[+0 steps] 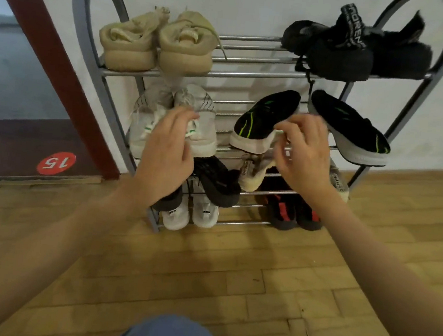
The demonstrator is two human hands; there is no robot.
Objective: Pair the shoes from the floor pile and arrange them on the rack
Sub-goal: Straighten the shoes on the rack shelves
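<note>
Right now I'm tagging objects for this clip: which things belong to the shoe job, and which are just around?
Job: shoe rack, beige sneakers, black-and-green sneakers, white sneakers, left hand, right hand.
Around: red floor sticker marked 15, wooden floor.

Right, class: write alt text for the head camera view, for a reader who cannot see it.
Two bare hands, left and right, reach toward a metal shoe rack filled with paired shoes; beige sneakers sit top left, black-and-green ones on the second shelf.
</note>
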